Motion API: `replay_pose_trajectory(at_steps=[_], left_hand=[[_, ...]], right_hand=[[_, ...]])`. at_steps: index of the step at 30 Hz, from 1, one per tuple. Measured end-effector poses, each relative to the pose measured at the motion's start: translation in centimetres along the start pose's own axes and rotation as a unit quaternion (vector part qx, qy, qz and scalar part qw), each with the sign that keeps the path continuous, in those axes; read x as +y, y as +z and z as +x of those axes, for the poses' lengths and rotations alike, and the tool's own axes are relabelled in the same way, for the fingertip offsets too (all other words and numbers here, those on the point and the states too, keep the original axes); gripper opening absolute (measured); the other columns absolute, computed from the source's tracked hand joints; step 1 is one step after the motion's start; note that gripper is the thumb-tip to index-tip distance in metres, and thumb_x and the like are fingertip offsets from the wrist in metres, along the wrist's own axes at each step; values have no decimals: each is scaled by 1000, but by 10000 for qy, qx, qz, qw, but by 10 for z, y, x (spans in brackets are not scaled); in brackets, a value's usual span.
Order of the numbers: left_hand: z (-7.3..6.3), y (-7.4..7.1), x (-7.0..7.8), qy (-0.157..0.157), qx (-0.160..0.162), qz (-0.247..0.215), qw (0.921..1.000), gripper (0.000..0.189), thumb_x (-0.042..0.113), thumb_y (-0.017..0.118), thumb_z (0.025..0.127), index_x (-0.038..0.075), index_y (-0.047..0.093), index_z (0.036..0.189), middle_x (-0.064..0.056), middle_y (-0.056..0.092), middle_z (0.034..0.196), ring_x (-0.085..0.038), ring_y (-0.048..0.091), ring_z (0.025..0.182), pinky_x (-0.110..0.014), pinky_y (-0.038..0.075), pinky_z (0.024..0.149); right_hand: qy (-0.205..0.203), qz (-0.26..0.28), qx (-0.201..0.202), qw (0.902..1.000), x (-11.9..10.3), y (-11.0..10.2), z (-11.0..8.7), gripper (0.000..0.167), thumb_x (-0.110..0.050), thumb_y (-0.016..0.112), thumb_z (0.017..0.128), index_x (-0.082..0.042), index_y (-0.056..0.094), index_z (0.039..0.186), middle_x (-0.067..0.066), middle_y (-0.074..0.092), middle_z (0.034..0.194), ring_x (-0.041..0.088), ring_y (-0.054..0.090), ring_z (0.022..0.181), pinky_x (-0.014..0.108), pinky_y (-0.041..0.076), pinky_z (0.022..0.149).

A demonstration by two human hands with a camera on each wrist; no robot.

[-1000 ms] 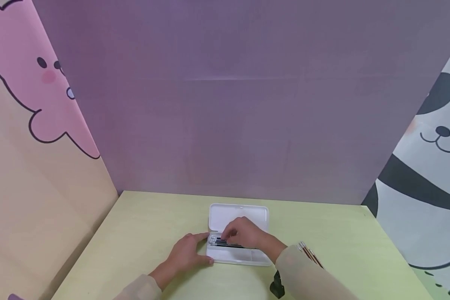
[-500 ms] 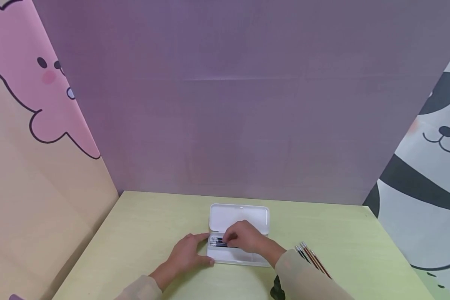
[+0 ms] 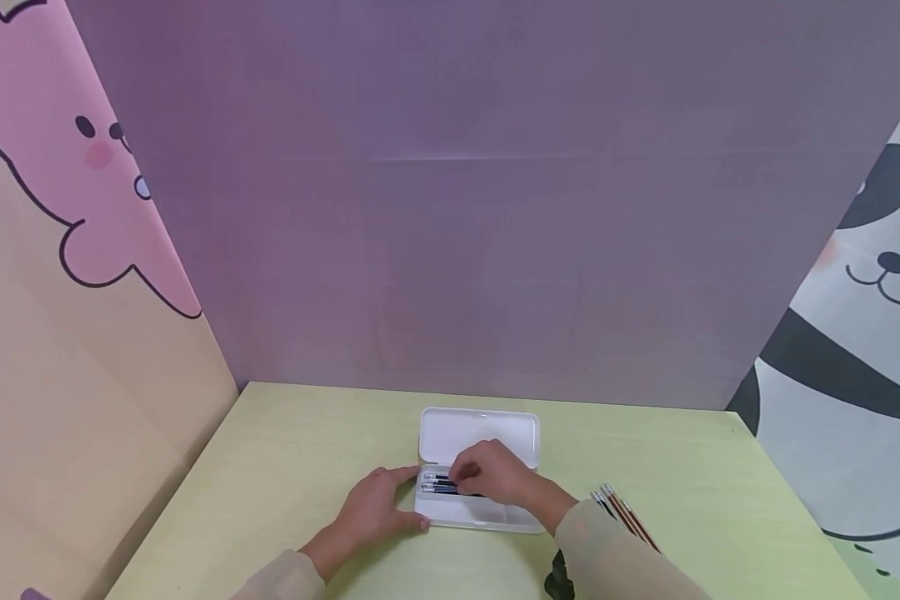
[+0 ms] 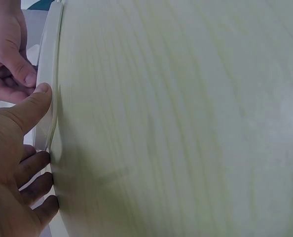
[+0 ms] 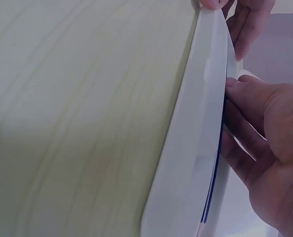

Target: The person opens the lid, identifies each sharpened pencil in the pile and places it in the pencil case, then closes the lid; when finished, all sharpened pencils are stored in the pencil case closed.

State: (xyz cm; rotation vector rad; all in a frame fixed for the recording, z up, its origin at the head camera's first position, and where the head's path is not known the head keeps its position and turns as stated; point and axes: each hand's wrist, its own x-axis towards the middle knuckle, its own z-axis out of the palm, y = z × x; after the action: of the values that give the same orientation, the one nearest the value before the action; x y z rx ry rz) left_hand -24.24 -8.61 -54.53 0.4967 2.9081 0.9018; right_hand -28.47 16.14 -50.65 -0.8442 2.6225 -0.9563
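A white pencil case lies open on the table, its lid folded back. My left hand grips the left end, thumb at the near edge and index finger at the far corner. Inside, several dark pencils with pale ends lie lengthwise. My right hand reaches over the case with curled fingers, pinching at the pencils, whose middles it hides. In the right wrist view, a dark blue pencil shows along the rim beside my right hand. The left wrist view shows my left thumb against the case's side.
Several brown and dark pencils lie on the table at the right, partly behind my right sleeve. A black object shows beside that sleeve. The pale table meets a purple-grey wall at its far edge.
My right hand has shifted slightly right and towards me over the pencils, uncovering more of the loose pencils at the right. My left hand keeps its place on the case.
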Motion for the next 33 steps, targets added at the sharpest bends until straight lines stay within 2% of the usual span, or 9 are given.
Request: replay_pose_trajectory(at_steps=[7,11,13,16,18,21,25,28,33], left_hand=[[0,0,1,8,-9,-30,10000,86,50,90,71,15,61,144,-9,70,128,-29,62,115,-52,52,100],[0,0,2,16,33,-72,10000,86,50,91,70,16,61,144,-9,70,128,-30,62,115,-52,52,100],[-1,-1,3,16,61,-85,9999,86,49,91,70,15,61,144,-10,70,127,-30,62,114,-52,52,100],[-1,0,2,-28,75,-57,10000,87,50,91,69,16,61,144,-8,71,126,-28,62,114,-52,53,100],[-1,0,1,-37,76,-34,10000,87,50,91,69,16,61,144,-7,71,125,-28,62,113,-51,53,99],[-1,0,0,-54,81,-17,10000,87,50,91,69,17,61,144,-7,71,125,-27,62,112,-51,53,99],[-2,-1,1,-12,91,-95,9999,87,49,91,69,16,61,143,-7,71,125,-28,62,112,-52,52,99],[-2,0,1,-19,69,-121,9999,87,50,91,69,16,61,143,-6,71,125,-27,61,112,-51,52,100],[-3,0,2,70,137,-61,9999,87,51,90,69,15,62,143,-6,71,125,-27,62,112,-50,53,99]], right_hand=[[-59,135,-73,9999,-4,-17,-8,14,-7,80,88,-11,79,101,-2,77,96,15,72,90,36,61,85],[-161,199,-5,9997,1,-35,-18,19,-13,79,90,-9,77,108,0,77,100,15,72,93,35,61,86],[-280,279,59,9992,2,-46,-26,23,-13,78,91,-5,75,112,5,77,103,18,73,95,35,61,88],[-293,372,195,9987,4,-61,-41,30,-16,78,91,-1,74,116,10,77,106,21,73,98,34,61,89],[-161,427,294,9985,6,-71,-52,33,-16,79,91,0,73,118,12,77,107,23,73,99,33,60,88],[194,534,440,9974,14,-83,-68,35,-18,79,91,-1,73,120,11,77,108,22,71,98,30,61,79],[488,706,549,9948,30,-97,-93,33,-19,77,93,-1,72,121,9,76,107,19,70,94,33,61,68],[517,683,591,9946,44,-104,-112,31,-20,75,94,-2,72,119,8,75,105,16,70,90,35,61,66],[578,839,581,9931,64,-113,-142,31,-19,74,95,0,70,119,13,74,105,11,69,87,37,61,63]])
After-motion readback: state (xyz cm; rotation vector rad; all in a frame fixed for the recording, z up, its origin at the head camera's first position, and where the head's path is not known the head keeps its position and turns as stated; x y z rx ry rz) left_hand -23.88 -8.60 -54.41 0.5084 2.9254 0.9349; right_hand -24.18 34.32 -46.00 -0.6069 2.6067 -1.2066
